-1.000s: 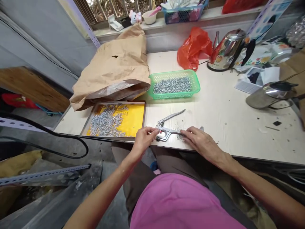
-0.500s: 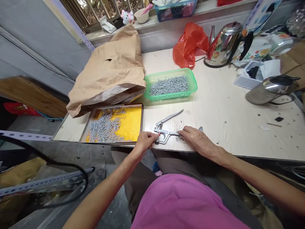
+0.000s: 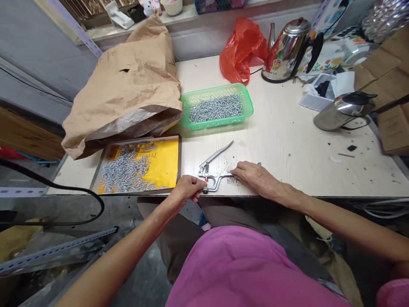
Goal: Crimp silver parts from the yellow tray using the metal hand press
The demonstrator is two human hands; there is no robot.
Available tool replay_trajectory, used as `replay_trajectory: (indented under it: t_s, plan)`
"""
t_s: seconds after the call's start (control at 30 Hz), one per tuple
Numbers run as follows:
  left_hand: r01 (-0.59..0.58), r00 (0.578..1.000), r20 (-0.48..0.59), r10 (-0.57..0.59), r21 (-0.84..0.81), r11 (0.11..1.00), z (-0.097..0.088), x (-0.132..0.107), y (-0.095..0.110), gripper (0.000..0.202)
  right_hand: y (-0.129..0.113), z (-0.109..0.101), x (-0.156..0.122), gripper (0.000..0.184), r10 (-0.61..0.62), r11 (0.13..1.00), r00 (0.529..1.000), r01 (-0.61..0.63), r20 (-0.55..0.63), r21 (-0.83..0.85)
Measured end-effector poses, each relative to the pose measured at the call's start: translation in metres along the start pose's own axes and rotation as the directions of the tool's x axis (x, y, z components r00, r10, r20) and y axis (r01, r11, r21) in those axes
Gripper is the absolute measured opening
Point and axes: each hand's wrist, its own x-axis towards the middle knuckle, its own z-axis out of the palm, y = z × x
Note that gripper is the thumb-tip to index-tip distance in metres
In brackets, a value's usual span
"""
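Observation:
A silver hand press tool (image 3: 213, 170) lies at the near edge of the white table (image 3: 287, 140), its upper lever raised toward the back. My left hand (image 3: 187, 189) is closed in a pinch at the tool's jaw end, on something too small to make out. My right hand (image 3: 255, 178) lies over the tool's lower handle, fingers curled on it. A yellow-lined tray (image 3: 140, 165) of small silver metal pieces sits to the left. A green basket (image 3: 216, 106) of the same pieces stands behind the tool.
A big brown paper sack (image 3: 124, 85) lies at the back left. A red plastic bag (image 3: 239, 49), a steel kettle (image 3: 287, 49) and a second kettle (image 3: 341, 111) stand at the back right. Cardboard boxes (image 3: 390, 106) are at the far right. A black cable (image 3: 64, 200) hangs left.
My view has tilted down and shifted right. My left hand has drawn back slightly from the tool's jaw toward the table edge. My right hand has stayed on the handle.

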Motion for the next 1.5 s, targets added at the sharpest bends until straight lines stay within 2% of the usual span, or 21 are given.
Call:
replay_trajectory:
  t_s: [0.07, 0.17, 0.27, 0.4, 0.5, 0.73, 1.0, 1.13, 1.33, 1.43, 1.5]
  plan:
    - [0.002, 1.0, -0.001, -0.002, 0.011, 1.0, 0.001, 0.001, -0.001, 0.024, 0.006, -0.004, 0.003, 0.027, -0.056, 0.996, 0.998, 0.057, -0.027, 0.062]
    - [0.006, 1.0, 0.027, -0.007, 0.043, 0.999, 0.003, 0.001, -0.001, 0.026, 0.022, -0.004, 0.016, 0.064, -0.137, 0.983, 0.987, 0.145, -0.081, 0.115]
    - [0.026, 0.999, 0.041, -0.03, 0.087, 0.996, 0.004, 0.001, 0.001, 0.026, 0.037, 0.0, 0.035, 0.091, -0.168, 0.984, 0.985, 0.169, -0.025, 0.049]
    - [0.062, 0.997, 0.041, -0.066, 0.089, 0.994, 0.005, -0.002, 0.006, 0.027, 0.042, -0.003, 0.052, 0.1, -0.18, 0.979, 0.978, 0.189, 0.108, -0.079]
    - [0.075, 0.996, 0.041, -0.08, 0.102, 0.992, 0.006, -0.004, 0.01, 0.026, 0.041, -0.01, 0.054, 0.104, -0.179, 0.971, 0.971, 0.2, 0.155, -0.131]
    - [0.076, 0.997, 0.013, -0.078, 0.118, 0.99, 0.009, -0.004, 0.01, 0.023, 0.04, -0.014, 0.056, 0.098, -0.142, 0.972, 0.979, 0.166, 0.147, -0.168]
    - [0.064, 0.998, -0.028, -0.062, 0.097, 0.993, 0.012, -0.003, 0.004, 0.021, 0.03, -0.016, 0.052, 0.073, -0.087, 0.974, 0.984, 0.117, 0.153, -0.195]
    - [0.046, 0.997, -0.061, -0.043, 0.045, 0.998, 0.014, -0.007, 0.002, 0.027, 0.025, -0.015, 0.05, 0.061, -0.094, 0.978, 0.986, 0.117, 0.138, -0.175]
    - [0.02, 0.995, -0.1, -0.016, 0.033, 0.999, 0.014, -0.011, 0.001, 0.029, 0.022, -0.013, 0.047, 0.075, -0.005, 0.987, 0.993, 0.024, 0.114, -0.159]
    - [0.032, 0.993, -0.119, -0.023, 0.076, 0.997, 0.013, -0.013, 0.001, 0.028, 0.021, -0.015, 0.045, 0.07, 0.001, 0.988, 0.993, 0.017, 0.115, -0.156]
    - [0.035, 0.993, -0.119, -0.014, 0.177, 0.984, 0.013, -0.017, 0.001, 0.028, 0.019, -0.016, 0.044, 0.065, 0.006, 0.989, 0.993, 0.012, 0.121, -0.147]
